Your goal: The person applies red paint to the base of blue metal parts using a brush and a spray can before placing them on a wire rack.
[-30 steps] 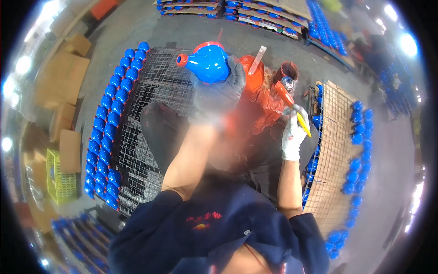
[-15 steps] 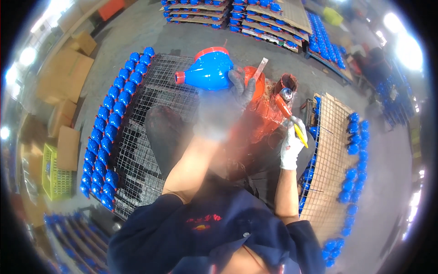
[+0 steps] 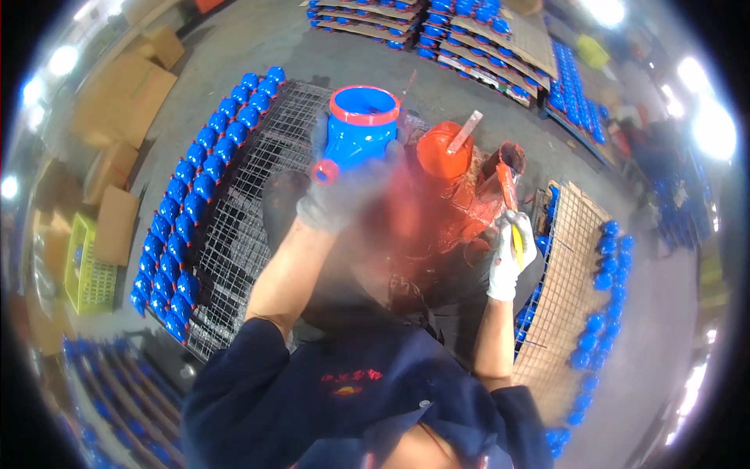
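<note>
Left hand (image 3: 336, 205), in a grey glove, closes round a hollow blue part (image 3: 361, 143) held up left of centre; its wide red-rimmed mouth faces up and toward the far side, a smaller red-rimmed end points near-left. Glove palm lost in a pale smear, so exact finger placement cannot be told; a bit of grey shows at the part's left side, more at its right. Right hand (image 3: 512, 258), white glove with stains, grips a yellow-handled tool (image 3: 517, 246), fingers curled about the handle. Tool's fore end is red-coated and overlaps a dark-mouthed can (image 3: 514, 155); contact with the rim unclear, head type too. Between hands, slightly far: orange-red pot (image 3: 441, 155) with a flat strip (image 3: 465, 133) leaning out, its lower end out of sight. Reddish haze blurs the middle, masking what lies nearer. Left: mesh rack (image 3: 262, 168) edged with blue pieces (image 3: 205, 186). Right: meshed cardboard (image 3: 564, 301), more blue pieces beyond. Far stacks (image 3: 367, 19) cut by the upper edge.
</note>
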A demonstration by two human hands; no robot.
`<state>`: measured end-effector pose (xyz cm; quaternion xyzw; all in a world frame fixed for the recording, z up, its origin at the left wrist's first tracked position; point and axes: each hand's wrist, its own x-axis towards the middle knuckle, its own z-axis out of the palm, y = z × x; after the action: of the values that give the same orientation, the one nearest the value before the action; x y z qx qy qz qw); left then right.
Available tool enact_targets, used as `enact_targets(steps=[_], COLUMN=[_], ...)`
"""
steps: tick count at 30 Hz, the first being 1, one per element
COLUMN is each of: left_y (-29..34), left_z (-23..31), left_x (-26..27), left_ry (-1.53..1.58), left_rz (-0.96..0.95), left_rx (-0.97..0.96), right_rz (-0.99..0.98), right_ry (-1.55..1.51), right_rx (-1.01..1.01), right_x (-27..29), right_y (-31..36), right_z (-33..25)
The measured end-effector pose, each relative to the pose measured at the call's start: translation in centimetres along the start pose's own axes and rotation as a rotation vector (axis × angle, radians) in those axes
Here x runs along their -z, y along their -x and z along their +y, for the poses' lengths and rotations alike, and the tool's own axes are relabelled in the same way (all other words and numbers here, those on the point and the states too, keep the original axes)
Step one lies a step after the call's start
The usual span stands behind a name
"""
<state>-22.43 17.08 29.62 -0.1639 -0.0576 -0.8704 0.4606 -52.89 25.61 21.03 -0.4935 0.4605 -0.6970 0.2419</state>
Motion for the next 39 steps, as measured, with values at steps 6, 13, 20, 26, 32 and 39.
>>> enact_targets(steps=[6, 13, 20, 26, 32, 39], left_y=[5.3, 15.3, 29.9, 39.8, 44.6, 46.7], left_z=[8.2, 14.8, 19.5, 24.7, 30.4, 29.6], left_x=[-5.0, -5.2, 7.6, 12.3, 12.6, 15.8], left_ry=[-1.563, -2.769, -2.526, -2.089, -1.999, -2.488], left_rz=[0.411, 0.488, 1.467, 2.266, 2.574, 2.552], left_rx=[-0.474, -0.747, -0.283, -0.032, 0.606, 0.065], right_rz=[-0.009, -0.122, -0.22, -0.191, -0.213, -0.179], right_ry=[0.146, 0.215, 0.401, 0.681, 0.963, 0.844], right_rx=[0.121, 0.165, 0.311, 0.183, 0.437, 0.401], right_x=[-0.8, -2.1, -4.4, -5.8, -6.1, -7.3], right_y=[-0.7, -1.9, -2.4, -3.4, -6.1, -6.6], right_z=[-1.8, 0.4, 1.6, 0.9, 2.9, 3.9])
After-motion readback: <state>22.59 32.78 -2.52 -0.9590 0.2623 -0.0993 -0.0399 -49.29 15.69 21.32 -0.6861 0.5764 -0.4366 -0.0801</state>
